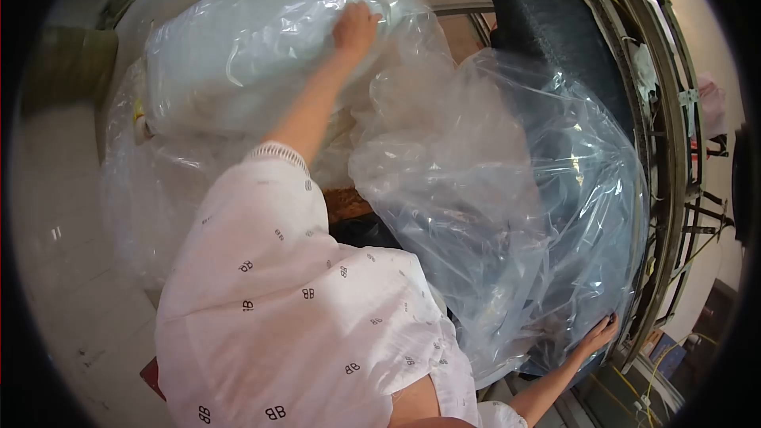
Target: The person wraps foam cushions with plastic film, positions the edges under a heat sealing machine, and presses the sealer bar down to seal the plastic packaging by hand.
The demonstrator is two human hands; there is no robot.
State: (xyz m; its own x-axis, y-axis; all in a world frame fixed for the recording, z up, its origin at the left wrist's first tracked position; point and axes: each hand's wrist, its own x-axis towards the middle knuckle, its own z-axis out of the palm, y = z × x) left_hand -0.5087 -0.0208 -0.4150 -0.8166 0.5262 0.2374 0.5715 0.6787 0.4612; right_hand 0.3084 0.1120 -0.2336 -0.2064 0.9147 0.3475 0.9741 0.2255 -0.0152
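Spreading across the middle of the view, a clear plastic sheet (468,158) is creased and puckered between 2 hands, with its lower right part draped over a long dark padded piece (551,20). The left hand (355,28) is set on a pale plastic-wrapped bundle (238,51) at the upper left, its fingers bent inward; whether any film is pinched there cannot be told, as the hand is slightly blurred. The right hand (598,334) is laid at the sheet's lower right edge, beside the metal rack (675,111), with its fingers reaching toward the bars; whether film is gripped or only touched by them cannot be made out.

From the left fingers, the loose middle of the sheet is placed downward and to the right in the view; from the right fingers, it is placed upward and to the left. The line between the 2 hands is thus run diagonally over the sheet. The dark padded piece is lined up lengthwise beside the rack, from the top of the view toward the right hand. Its lower end is approached more closely by the right hand, while the bundle is touched by the left (where the 2 areas of plastic are joined, if at all, cannot be seen).
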